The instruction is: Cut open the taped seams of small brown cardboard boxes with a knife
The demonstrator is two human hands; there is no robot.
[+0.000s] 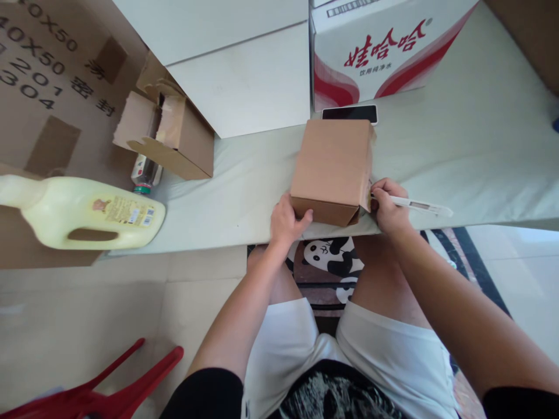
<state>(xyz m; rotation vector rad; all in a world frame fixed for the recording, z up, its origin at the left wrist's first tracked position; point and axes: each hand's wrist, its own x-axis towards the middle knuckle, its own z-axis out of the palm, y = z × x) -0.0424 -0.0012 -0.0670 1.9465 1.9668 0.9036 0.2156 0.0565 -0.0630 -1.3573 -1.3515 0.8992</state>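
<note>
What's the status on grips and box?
Left grip holding box, near-left corner. Right grip holding white cutter at box's right side. Phone close behind.

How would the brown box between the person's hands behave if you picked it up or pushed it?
The cardboard box would probably feel stiff, given its flat faces and straight edges. Pushed, it would likely slide rather than roll, sitting flat on the table. The flap jutting out by the right hand might bend.
</note>
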